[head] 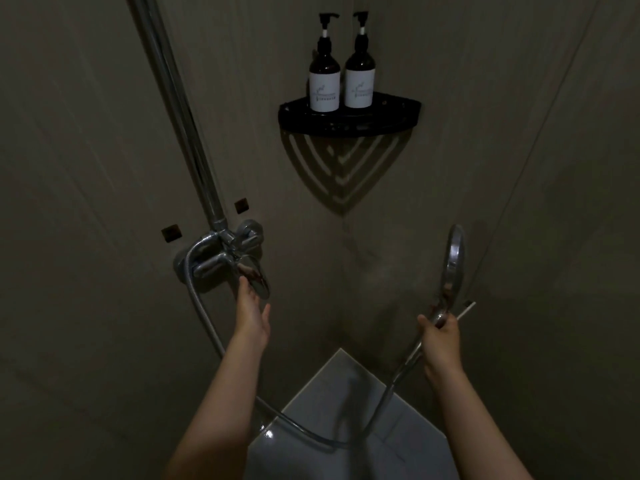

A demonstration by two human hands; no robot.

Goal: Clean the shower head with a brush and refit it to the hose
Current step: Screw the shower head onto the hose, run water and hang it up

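**Head view: shower head on hose, tap reached**

Right hand [441,336] grip wraps the shower head [454,261] handle, plus a thin white stick, maybe the brush. Hose [204,317] looks attached. Left hand [252,311] open, fingertips at mixer lever [254,275]. Judgement: turn lever gently, aim head away, keep hose slack.

I stand in a dim corner of grey-brown walls [86,133], a black plastic corner shelf [349,116] carrying two dark white-labelled pump bottles [324,69], above pale floor tiles [346,393].
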